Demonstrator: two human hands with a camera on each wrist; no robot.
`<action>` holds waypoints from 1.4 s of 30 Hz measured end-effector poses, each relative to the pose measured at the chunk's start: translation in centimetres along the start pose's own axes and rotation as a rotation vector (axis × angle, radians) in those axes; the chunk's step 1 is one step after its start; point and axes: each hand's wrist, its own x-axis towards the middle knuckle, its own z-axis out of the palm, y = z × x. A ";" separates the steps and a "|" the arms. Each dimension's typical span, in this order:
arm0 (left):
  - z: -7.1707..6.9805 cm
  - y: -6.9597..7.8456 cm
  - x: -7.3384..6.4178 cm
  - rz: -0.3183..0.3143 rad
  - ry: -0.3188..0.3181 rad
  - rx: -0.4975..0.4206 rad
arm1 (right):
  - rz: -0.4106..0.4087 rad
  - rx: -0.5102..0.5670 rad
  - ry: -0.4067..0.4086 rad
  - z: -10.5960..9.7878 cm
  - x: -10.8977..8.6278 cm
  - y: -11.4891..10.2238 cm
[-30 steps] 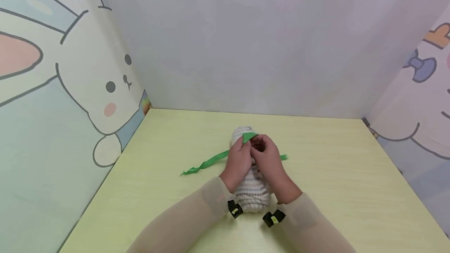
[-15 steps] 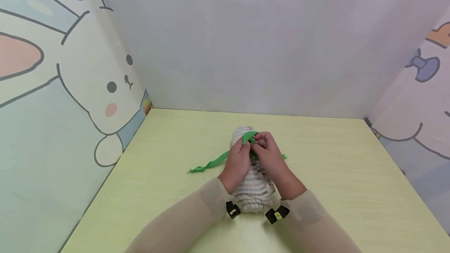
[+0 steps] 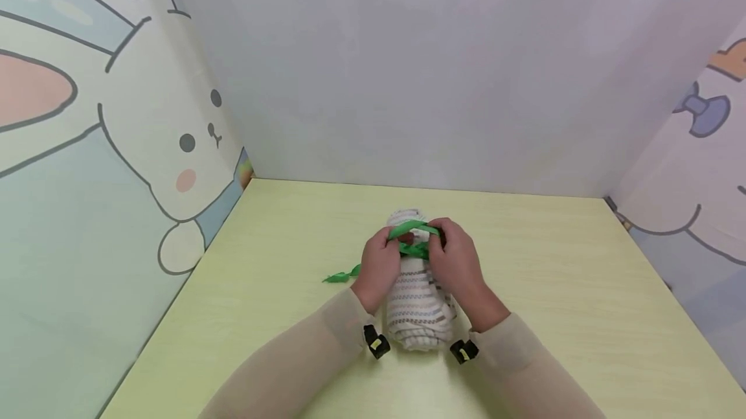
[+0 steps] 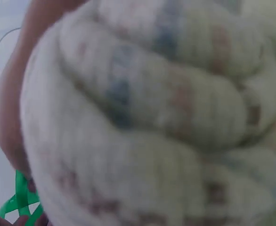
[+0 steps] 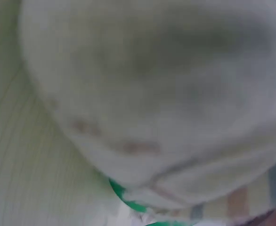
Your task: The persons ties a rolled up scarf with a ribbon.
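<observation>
Both hands on green ribbon over rolled towel

Rolled striped towel point(image 3: 416, 309) lies on the pale yellow-green table point(image 3: 542, 263), lengthwise to the person. Green ribbon point(image 3: 410, 227) is at its far half: one strand arches between the hands above the roll, a bunched part lies across the roll below that strand. One twisted ribbon tail rests on the table left of the roll.

Left hand point(image 3: 380, 270), at the roll's left side: thumb and fingers pinch the ribbon. Right hand point(image 3: 458, 263), at the roll's right side: fingers curled, pinching the strand's other end. Hands are apart, roll visible between them.

Wrist cameras point(image 3: 376, 342) sit either side of the roll's near end. Both wrist views mostly blocked by blurred towel; left one catches crossing ribbon strands past the roll.
</observation>
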 end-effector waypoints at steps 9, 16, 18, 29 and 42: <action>-1.1 -1.0 1.0 -0.065 0.105 -0.023 | 0.085 0.040 0.022 -1.0 0.2 0.9; -2.4 -2.3 1.9 -0.120 0.161 -0.110 | 0.255 0.305 -0.010 -1.5 0.6 1.7; -2.9 -2.5 2.0 -0.137 0.144 -0.181 | 0.301 0.442 -0.014 -1.7 0.7 1.9; -5.0 -2.0 2.4 -0.172 0.006 -0.653 | 0.432 0.904 -0.047 -2.4 0.6 2.2; -6.2 -0.1 1.9 -0.011 -0.024 -0.446 | 0.372 1.166 -0.027 -4.1 0.5 1.8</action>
